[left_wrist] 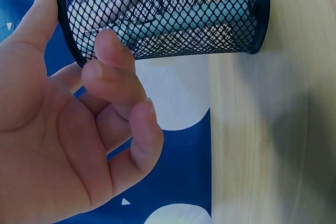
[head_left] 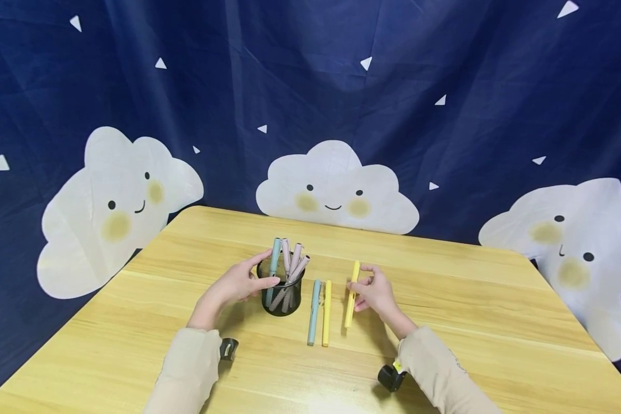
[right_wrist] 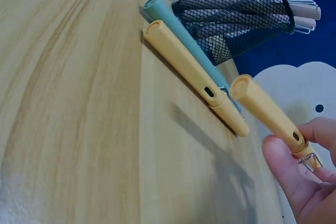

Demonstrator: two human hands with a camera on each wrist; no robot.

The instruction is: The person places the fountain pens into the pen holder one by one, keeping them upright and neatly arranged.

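A black mesh pen holder (head_left: 296,300) stands upright on the table, with one teal pen (head_left: 275,256) and several pale lilac pens (head_left: 296,253) inside. My left hand (head_left: 236,283) holds it near the rim, thumb on one side and fingers on the other; in the left wrist view bent fingers (left_wrist: 113,72) lie by the mesh. My right hand (head_left: 376,292) pinches a yellow capped pen (right_wrist: 268,113) between thumb and fingers, raised off the table. Between the hands, another teal pen (head_left: 314,313) and another yellow pen (head_left: 327,315) lie side by side, just right of the holder.
The light wooden table (head_left: 269,374) has rounded far corners. Behind it hangs a dark blue curtain (head_left: 310,75) printed with white clouds and small triangles. A black wrist camera (head_left: 391,378) sits below the right sleeve, another (head_left: 229,348) beside the left sleeve.
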